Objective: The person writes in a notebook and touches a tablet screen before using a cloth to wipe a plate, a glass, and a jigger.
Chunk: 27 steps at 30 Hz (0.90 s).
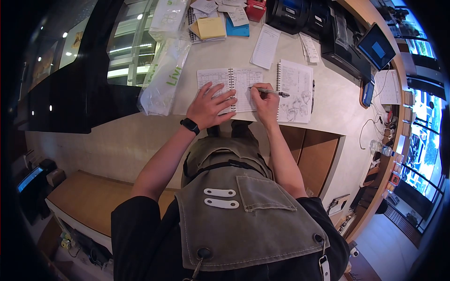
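An open spiral notebook [243, 80] with handwritten tables lies on the counter. My left hand [210, 106] rests on its left page with the fingers spread, a black watch [190, 125] on the wrist. In my right hand [266, 104] is a pen [272, 92], pinched between the fingers over the right page, its point near the written rows. Just to the right lies a second spiral notebook [295, 77] with writing and sketches, and a dark pen [313, 96] sits along its right edge.
Plastic-wrapped packages [164, 77] lie at the left. Behind the notebooks are yellow notes [212, 28], a printed list [266, 46], receipts [308, 48] and black machines [288, 15]. A screen [376, 47] stands at the right, near loose cables [370, 122].
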{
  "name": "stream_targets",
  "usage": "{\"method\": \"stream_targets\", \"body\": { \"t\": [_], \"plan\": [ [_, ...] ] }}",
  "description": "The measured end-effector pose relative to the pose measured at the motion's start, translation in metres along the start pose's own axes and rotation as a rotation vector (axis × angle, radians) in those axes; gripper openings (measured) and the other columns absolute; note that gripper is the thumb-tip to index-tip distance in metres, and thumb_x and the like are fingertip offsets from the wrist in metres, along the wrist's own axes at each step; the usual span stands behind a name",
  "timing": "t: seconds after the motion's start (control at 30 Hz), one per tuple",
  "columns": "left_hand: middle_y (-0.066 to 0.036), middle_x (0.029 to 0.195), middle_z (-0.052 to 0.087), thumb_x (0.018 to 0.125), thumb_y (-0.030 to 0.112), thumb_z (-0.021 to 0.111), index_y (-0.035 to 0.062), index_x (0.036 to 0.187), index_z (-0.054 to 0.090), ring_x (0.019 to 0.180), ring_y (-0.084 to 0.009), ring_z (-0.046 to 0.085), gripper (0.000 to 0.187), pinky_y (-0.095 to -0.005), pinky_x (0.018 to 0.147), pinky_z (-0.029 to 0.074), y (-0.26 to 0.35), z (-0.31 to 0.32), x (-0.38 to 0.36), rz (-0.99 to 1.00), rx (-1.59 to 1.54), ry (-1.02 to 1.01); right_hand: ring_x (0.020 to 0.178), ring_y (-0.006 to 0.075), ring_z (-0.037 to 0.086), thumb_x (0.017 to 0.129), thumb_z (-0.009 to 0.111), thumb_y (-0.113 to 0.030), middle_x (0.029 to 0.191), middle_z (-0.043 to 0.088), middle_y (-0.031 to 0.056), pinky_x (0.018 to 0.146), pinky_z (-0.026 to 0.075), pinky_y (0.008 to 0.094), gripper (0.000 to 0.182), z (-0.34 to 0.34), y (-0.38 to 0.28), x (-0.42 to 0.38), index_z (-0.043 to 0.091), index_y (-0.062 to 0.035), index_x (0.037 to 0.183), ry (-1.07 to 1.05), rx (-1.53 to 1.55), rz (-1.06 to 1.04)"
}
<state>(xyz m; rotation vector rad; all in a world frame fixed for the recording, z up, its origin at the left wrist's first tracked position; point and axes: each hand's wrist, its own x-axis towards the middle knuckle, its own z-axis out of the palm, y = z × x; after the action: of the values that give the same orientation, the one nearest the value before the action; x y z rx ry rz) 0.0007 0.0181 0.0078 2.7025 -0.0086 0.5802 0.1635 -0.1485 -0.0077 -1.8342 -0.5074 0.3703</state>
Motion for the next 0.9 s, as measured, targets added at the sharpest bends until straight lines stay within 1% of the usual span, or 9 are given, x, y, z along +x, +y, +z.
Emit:
{"method": "stream_targets", "body": {
  "t": [0.23,0.33,0.43,0.53,0.63,0.73,0.83,0.9],
  "plan": [
    [0.007,0.135,0.062,0.084,0.045,0.074,0.0236,0.115,0.071,0.128,-0.0221,0.052,0.038,-0.0486,0.113,0.035,0.0004,0.0004,-0.0001,-0.011,0.001,-0.006,0.064,0.0073,0.055,0.088,0.071,-0.011,0.075,0.067,0.0029,0.062,0.047,0.0257,0.011,-0.0003,-0.0043,-0.0020,0.069,-0.0026,0.095,-0.008,-0.012,0.009],
    [0.007,0.135,0.062,0.084,0.044,0.074,0.0234,0.115,0.071,0.128,-0.0221,0.052,0.038,-0.0483,0.113,0.035,0.0008,0.0003,-0.0002,-0.011,0.002,-0.003,0.065,0.0079,0.057,0.088,0.071,-0.012,0.077,0.067,0.0036,0.063,0.047,0.0260,0.011,0.0014,-0.0075,-0.0036,0.069,-0.0029,0.095,-0.001,-0.075,-0.025],
    [0.007,0.135,0.062,0.084,0.044,0.074,0.0232,0.114,0.071,0.127,-0.0220,0.052,0.037,-0.0480,0.114,0.035,0.0010,-0.0004,0.0008,-0.010,0.001,0.003,0.065,0.0085,0.058,0.089,0.072,-0.012,0.078,0.068,0.0040,0.063,0.048,0.0260,0.011,-0.0005,-0.0056,-0.0028,0.069,-0.0030,0.095,-0.019,-0.068,0.003],
    [0.007,0.134,0.063,0.084,0.044,0.074,0.0231,0.114,0.072,0.127,-0.0220,0.053,0.037,-0.0478,0.113,0.035,0.0008,0.0001,-0.0003,-0.012,-0.002,0.005,0.065,0.0022,0.049,0.090,0.071,-0.007,0.076,0.062,-0.0031,0.060,0.043,0.0212,0.009,0.0027,-0.0061,-0.0024,0.067,-0.0008,0.095,0.005,-0.027,-0.035],
    [0.006,0.134,0.063,0.084,0.044,0.075,0.0231,0.114,0.072,0.127,-0.0221,0.053,0.037,-0.0477,0.113,0.035,0.0014,0.0009,0.0003,-0.012,0.000,0.008,0.065,0.0080,0.058,0.088,0.072,-0.013,0.078,0.068,0.0037,0.063,0.048,0.0259,0.012,0.0004,-0.0073,-0.0027,0.069,-0.0033,0.095,-0.006,-0.073,-0.017],
    [0.006,0.134,0.063,0.084,0.044,0.075,0.0230,0.114,0.072,0.127,-0.0221,0.053,0.037,-0.0477,0.113,0.035,0.0015,0.0005,-0.0001,-0.013,0.004,0.003,0.066,0.0076,0.058,0.088,0.072,-0.012,0.077,0.067,0.0032,0.063,0.048,0.0258,0.011,0.0005,-0.0069,-0.0026,0.069,-0.0034,0.095,-0.002,-0.068,0.011],
    [0.006,0.133,0.063,0.084,0.044,0.074,0.0229,0.114,0.072,0.127,-0.0221,0.053,0.037,-0.0477,0.113,0.035,0.0019,0.0007,0.0004,-0.015,0.004,0.006,0.067,0.0024,0.049,0.090,0.070,-0.007,0.077,0.062,-0.0035,0.060,0.043,0.0215,0.008,0.0005,-0.0050,-0.0023,0.066,-0.0014,0.094,-0.019,-0.032,-0.021],
    [0.006,0.134,0.063,0.084,0.044,0.074,0.0230,0.114,0.072,0.127,-0.0221,0.053,0.037,-0.0477,0.113,0.035,0.0017,0.0007,0.0001,-0.014,0.001,0.008,0.067,0.0022,0.048,0.090,0.070,-0.006,0.077,0.061,-0.0036,0.060,0.042,0.0212,0.007,0.0012,-0.0055,-0.0025,0.066,-0.0015,0.094,-0.004,-0.026,-0.018]
  ]
}}
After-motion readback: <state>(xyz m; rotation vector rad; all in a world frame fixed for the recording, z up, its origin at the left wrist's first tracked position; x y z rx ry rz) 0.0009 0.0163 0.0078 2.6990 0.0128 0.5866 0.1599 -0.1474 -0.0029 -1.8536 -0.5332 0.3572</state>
